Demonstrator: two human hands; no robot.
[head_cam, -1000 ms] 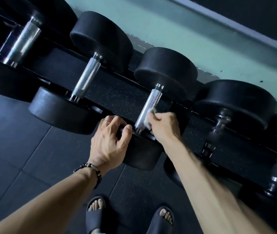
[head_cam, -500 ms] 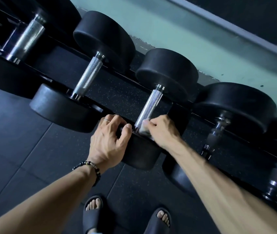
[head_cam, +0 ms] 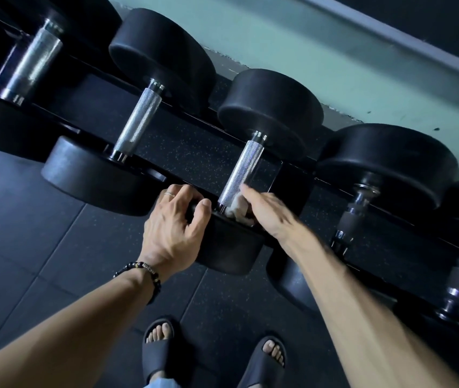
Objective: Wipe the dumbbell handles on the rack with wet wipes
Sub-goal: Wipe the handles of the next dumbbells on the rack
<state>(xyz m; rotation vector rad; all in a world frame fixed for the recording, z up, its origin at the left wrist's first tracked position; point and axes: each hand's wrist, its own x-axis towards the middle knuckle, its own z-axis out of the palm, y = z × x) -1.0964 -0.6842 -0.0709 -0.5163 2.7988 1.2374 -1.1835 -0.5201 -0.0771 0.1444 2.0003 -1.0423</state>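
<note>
Black dumbbells lie in a row on a black rack (head_cam: 194, 152). The middle dumbbell has a knurled chrome handle (head_cam: 241, 170) between a far head (head_cam: 270, 113) and a near head (head_cam: 228, 247). My left hand (head_cam: 175, 231) grips the top edge of that near head. My right hand (head_cam: 267, 212) presses a crumpled white wet wipe (head_cam: 238, 208) against the handle's near end, right of the bar. Most of the wipe is hidden under my fingers.
Another dumbbell's chrome handle (head_cam: 138, 121) lies to the left, a thicker one (head_cam: 31, 65) at far left, and darker handles (head_cam: 354, 217) to the right. A pale green wall (head_cam: 320, 60) runs behind the rack. My sandalled feet (head_cam: 158, 348) stand on dark floor tiles.
My right hand slid the wipe down the handle to its near end and has turned flatter beside the bar. My left hand stayed on the near head.
</note>
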